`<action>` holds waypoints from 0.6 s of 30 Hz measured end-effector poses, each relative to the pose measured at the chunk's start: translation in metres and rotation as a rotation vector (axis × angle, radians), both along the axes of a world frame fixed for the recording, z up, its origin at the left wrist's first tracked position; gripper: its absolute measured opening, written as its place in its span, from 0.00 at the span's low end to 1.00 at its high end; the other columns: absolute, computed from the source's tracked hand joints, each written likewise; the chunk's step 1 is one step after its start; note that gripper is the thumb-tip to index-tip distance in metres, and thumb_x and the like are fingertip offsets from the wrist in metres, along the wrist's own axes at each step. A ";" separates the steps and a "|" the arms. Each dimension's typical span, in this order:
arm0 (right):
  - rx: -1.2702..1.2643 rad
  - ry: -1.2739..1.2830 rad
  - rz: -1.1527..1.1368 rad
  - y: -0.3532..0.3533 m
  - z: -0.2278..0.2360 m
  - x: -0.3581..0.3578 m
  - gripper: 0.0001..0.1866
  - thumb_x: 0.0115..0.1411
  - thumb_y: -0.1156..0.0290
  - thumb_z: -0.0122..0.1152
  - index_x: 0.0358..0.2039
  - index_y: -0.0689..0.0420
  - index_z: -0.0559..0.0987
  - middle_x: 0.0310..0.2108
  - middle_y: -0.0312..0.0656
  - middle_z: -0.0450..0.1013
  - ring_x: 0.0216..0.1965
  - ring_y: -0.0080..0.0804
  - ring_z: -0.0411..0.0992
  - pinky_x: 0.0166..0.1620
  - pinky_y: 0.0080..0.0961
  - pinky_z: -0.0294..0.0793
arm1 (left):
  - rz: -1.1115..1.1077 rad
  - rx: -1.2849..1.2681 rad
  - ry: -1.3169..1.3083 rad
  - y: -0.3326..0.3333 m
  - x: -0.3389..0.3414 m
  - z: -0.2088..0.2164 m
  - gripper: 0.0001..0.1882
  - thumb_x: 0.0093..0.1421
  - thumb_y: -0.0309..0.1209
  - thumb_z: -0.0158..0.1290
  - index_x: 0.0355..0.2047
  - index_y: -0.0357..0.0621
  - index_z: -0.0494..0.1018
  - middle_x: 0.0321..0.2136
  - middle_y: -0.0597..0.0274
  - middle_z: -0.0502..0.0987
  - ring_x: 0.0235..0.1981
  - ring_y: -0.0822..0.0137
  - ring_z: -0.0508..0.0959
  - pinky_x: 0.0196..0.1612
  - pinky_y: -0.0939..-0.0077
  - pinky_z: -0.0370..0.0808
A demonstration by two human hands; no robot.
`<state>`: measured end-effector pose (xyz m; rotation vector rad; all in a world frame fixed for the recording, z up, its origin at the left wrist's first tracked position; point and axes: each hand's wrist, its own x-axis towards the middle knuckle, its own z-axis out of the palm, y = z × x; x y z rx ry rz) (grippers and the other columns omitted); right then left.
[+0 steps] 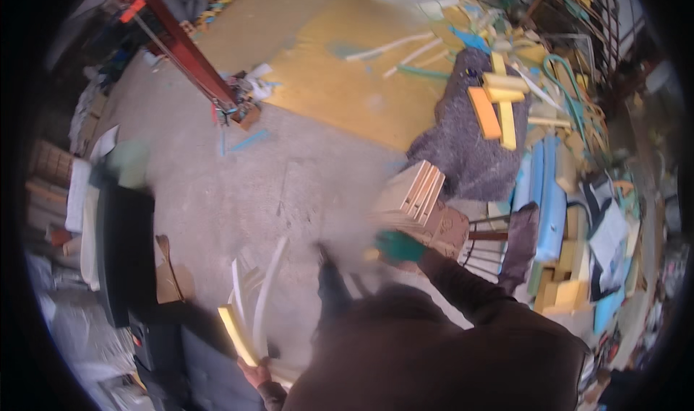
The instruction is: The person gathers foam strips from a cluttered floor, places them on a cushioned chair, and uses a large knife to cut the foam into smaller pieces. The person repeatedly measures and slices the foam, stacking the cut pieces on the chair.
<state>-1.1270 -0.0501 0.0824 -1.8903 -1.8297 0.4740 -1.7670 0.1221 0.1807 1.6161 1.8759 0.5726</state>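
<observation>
Low on the left, the person's left hand (pixel 254 373) is closed around the lower end of a yellow foam strip (pixel 237 333), which slants up and away to the left. White curved strips (pixel 268 288) rise just beside it, crowding that side, and a dark padded piece (pixel 124 248) bulks large beyond, with a brown sheet (pixel 172 268) near its edge.

Over to the right, the right hand (pixel 401 247), in a green glove, is out at the near side of a wooden stack (pixel 413 194); blur hides the fingers, so there's no telling whether they grip anything or touch the wood. The stack stands right in the way between that glove and the grey-purple cloth (pixel 470 154) behind. On the cloth, an orange block (pixel 484 113) lies up against a cluster of yellow foam pieces (pixel 507 125).

The right flank is packed: pale blue padded lengths (pixel 549 194), then a sprawling heap of offcuts (pixel 571 295). Across the floor, a wide yellow patch (pixel 340 86) spreads out with pale strips (pixel 390 47) on it, and a red post (pixel 189 60) leans through the upper left, scraps (pixel 254 82) gathered at its foot.
</observation>
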 end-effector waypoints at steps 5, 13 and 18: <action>-0.054 0.713 -0.765 0.090 0.030 0.037 0.16 0.73 0.68 0.64 0.57 0.59 0.81 0.60 0.51 0.78 0.52 0.43 0.83 0.54 0.36 0.81 | -0.081 -0.194 -0.029 0.189 0.072 -0.025 0.49 0.47 0.29 0.76 0.68 0.32 0.66 0.57 0.44 0.78 0.56 0.53 0.79 0.61 0.58 0.76; 0.127 0.446 -0.914 0.114 0.018 0.062 0.11 0.70 0.74 0.64 0.51 0.61 0.82 0.50 0.47 0.80 0.49 0.50 0.81 0.50 0.40 0.82 | -0.427 -0.149 0.086 0.487 0.339 0.017 0.51 0.48 0.30 0.74 0.72 0.35 0.64 0.56 0.45 0.79 0.54 0.53 0.79 0.57 0.59 0.77; 0.096 0.028 -0.915 0.134 -0.027 0.114 0.07 0.65 0.73 0.62 0.43 0.52 0.82 0.44 0.42 0.79 0.46 0.43 0.79 0.48 0.38 0.81 | -0.633 0.044 0.039 0.579 0.534 0.039 0.46 0.46 0.30 0.74 0.66 0.39 0.67 0.52 0.49 0.79 0.53 0.53 0.79 0.57 0.56 0.77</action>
